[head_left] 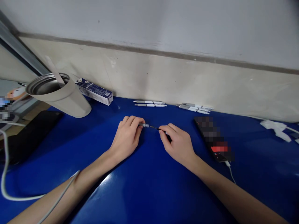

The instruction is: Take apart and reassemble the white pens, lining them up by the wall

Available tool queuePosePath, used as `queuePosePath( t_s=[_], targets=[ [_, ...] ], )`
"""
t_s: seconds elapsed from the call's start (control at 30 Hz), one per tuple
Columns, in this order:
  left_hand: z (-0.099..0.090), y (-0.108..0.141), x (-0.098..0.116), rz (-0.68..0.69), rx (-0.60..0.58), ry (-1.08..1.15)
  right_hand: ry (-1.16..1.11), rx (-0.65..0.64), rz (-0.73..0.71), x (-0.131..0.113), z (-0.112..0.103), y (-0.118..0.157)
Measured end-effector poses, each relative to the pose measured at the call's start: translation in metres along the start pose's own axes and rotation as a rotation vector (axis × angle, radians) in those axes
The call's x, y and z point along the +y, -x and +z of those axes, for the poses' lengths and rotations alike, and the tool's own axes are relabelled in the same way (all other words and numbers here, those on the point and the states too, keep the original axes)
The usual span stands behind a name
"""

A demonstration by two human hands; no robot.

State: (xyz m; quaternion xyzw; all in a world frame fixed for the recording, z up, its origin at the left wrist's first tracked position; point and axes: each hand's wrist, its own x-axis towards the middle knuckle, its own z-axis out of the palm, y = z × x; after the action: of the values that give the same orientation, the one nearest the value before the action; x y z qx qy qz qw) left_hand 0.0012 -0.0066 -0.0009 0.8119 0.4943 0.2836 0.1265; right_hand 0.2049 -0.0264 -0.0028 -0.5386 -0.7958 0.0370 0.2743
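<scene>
The left hand (127, 137) grips the silver end of a slim black-and-silver pen (150, 126) and the right hand (178, 144) closes on its black end, the pen spanning between both grips.

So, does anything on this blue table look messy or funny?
Yes: the bunch of white pens on the right lies crooked and overlapping, while the other two white pens sit straight side by side.
</scene>
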Motion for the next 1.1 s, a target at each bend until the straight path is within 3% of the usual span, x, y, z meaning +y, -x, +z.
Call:
queuePosePath(
  t_s=[0.53,0.87,1.1],
  targets=[
    [0.0009,0.0008,0.0019,0.086,-0.031,0.017,-0.009,-0.02,-0.098,0.0017,0.0016,0.0009],
    [-0.0004,0.0018,0.0045,0.179,-0.066,0.009,-0.15,-0.061,-0.237,0.0039,0.0035,0.0004],
    [0.0005,0.0024,0.0037,0.219,-0.081,0.072,-0.19,-0.038,-0.24,0.0053,0.0042,0.0016]
  ],
)
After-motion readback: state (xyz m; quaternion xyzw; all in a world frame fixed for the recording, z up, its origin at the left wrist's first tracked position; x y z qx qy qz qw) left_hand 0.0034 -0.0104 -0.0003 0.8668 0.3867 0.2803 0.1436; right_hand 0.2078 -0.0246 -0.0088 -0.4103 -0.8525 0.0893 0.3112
